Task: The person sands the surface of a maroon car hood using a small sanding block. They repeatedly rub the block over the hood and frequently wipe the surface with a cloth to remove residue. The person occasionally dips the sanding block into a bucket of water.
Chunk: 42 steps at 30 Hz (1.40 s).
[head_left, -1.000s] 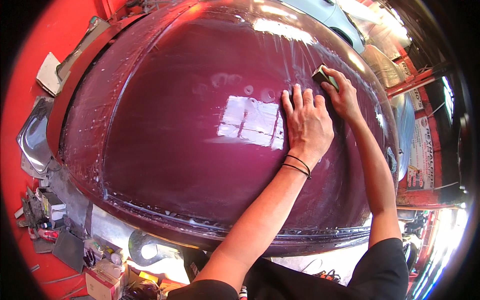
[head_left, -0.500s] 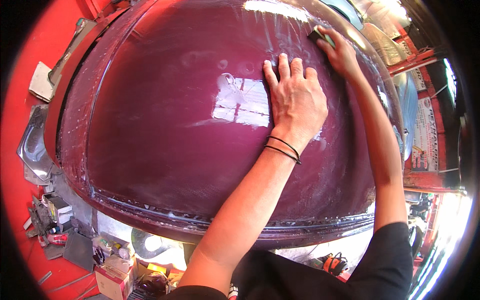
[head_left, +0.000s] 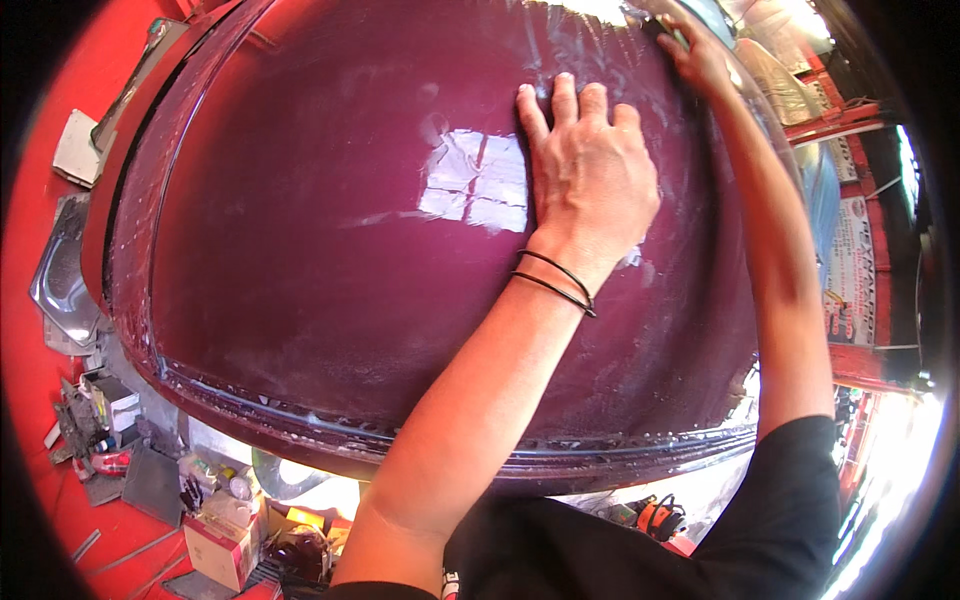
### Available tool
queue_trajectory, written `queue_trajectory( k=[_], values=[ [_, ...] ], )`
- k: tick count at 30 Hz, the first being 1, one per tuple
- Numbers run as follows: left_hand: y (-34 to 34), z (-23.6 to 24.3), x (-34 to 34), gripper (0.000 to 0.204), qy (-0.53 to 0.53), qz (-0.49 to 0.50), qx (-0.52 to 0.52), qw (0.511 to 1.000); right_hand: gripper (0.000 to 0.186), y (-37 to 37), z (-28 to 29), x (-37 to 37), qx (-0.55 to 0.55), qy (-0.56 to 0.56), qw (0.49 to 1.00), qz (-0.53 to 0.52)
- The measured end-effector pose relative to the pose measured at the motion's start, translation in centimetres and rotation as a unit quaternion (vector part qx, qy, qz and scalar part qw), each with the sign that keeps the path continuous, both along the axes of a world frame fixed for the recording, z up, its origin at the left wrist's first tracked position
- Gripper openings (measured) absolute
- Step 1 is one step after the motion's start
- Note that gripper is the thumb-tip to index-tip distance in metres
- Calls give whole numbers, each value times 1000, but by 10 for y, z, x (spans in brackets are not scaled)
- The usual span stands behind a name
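Left hand [head_left: 595, 180] lies palm down on a glossy maroon car body panel [head_left: 300, 260], fingers extended and slightly spread, grasping nothing. Right hand [head_left: 697, 60], farther forward near the panel's upper right edge, has its fingers curled about a small block [head_left: 654, 27], dark with a pale green part; whether the block meets the surface cannot be told. Two black bands [head_left: 560, 280] encircle the left wrist. A bright window-like reflection [head_left: 475, 178] lies left of that hand. A cardboard box [head_left: 218, 550] stands at lower left.
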<state>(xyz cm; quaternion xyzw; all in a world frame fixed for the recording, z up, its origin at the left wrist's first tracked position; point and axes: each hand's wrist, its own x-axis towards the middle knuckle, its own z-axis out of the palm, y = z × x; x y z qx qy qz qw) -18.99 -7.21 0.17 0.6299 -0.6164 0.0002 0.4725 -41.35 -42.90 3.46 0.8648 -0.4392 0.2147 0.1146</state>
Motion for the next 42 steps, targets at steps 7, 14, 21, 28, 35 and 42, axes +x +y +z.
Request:
queue_trajectory(
  k=[7, 14, 21, 28, 35, 42],
  values=[
    [2, 8, 0, 35, 6, -10, 50, 999, 49, 169, 15, -68, 61, -7, 998, -15],
    [2, 2, 1, 33, 1, -12, 8, 1000, 54, -40, 3, -61, 25, 37, 990, -133],
    [4, 7, 3, 35, -4, -20, 47, 999, 51, 110, 0, -105, 47, -11, 998, -49],
    [4, 7, 3, 35, -5, -22, 49, 999, 46, 134, 18, -117, 52, 46, 989, -128],
    [5, 2, 6, 35, -18, -31, 21, 999, 52, 15, 15, -114, 98, 72, 948, -296],
    [5, 10, 7, 37, -16, -42, 44, 998, 48, 172, 6, -169, 30, -15, 996, -77]
  ],
)
